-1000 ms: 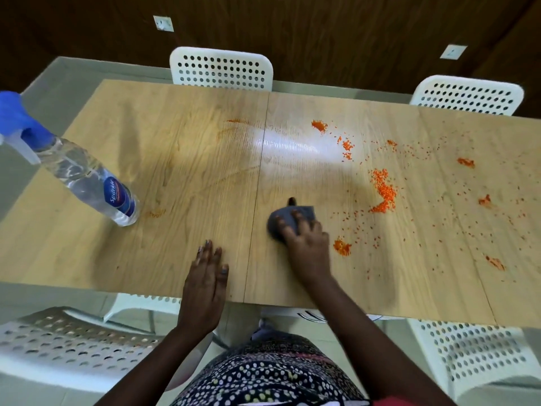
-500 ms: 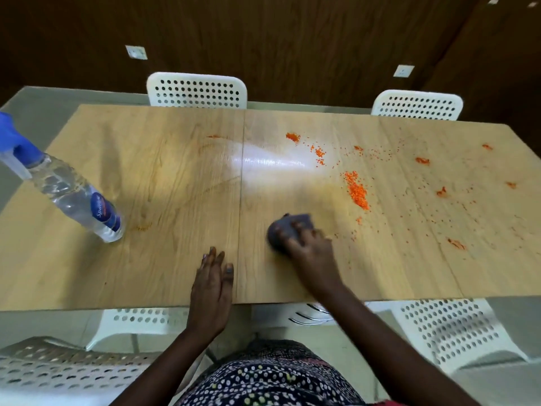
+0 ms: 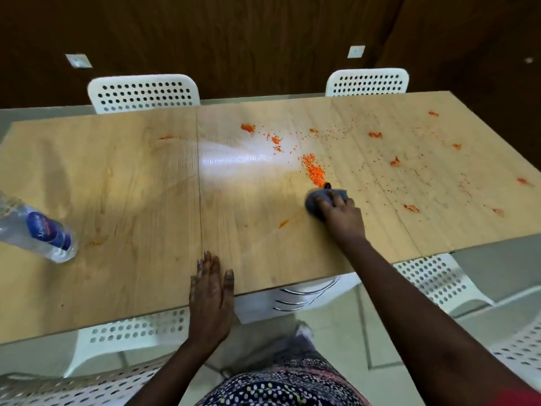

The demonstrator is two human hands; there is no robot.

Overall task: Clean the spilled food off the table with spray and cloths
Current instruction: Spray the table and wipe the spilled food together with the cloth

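The wiping step is in hand: the right hand [image 3: 341, 213] presses a bunched grey cloth [image 3: 317, 200] on the table [image 3: 131, 186], with the biggest orange spill [image 3: 314, 169] just beyond its fingertips. The left hand [image 3: 211, 300] rests flat on the near edge, holding nothing. Next, I judge, comes a push through that pile, then the crumbs farther right.

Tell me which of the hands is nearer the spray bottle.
Left. The left hand rests flat at the table's near edge, right of the spray bottle. The right hand presses the cloth much farther right.
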